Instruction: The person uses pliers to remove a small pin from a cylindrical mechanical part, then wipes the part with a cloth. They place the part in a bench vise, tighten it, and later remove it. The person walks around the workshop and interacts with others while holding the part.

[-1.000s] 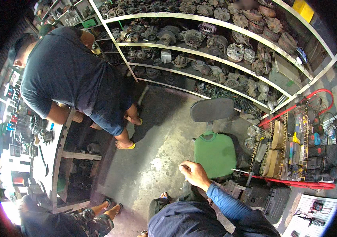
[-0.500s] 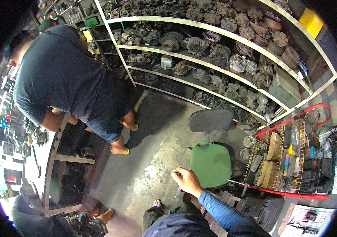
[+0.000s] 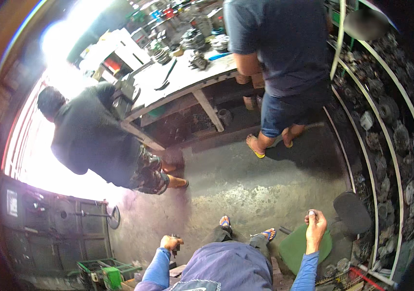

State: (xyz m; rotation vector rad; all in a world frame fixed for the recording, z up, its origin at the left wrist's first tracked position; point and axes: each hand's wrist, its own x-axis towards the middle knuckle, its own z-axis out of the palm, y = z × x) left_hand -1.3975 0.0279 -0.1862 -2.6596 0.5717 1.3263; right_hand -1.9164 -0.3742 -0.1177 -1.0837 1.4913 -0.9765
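Note:
Low in the picture, left of my body, my left hand [image 3: 170, 241] is closed around a small dark metal part [image 3: 176, 249]; its exact kind is too small to tell. Raised on the right, my right hand [image 3: 316, 224] has its fingers curled and pinched together, and whatever may be between them is hidden. Beneath and beside that hand is a chair with a green seat [image 3: 300, 248] and a dark backrest [image 3: 352, 212].
Two people, one in a dark shirt [image 3: 95, 136] and one in blue shorts [image 3: 284, 109], stand at a workbench [image 3: 141, 92] with machine parts. Shelves [image 3: 374, 160] of worn parts line the right. A green metal frame [image 3: 90, 266] stands lower left.
My view has swung left, so the bench and both people sit further right in it. My left hand with the dark metal part has come into sight; my right hand stays closed.

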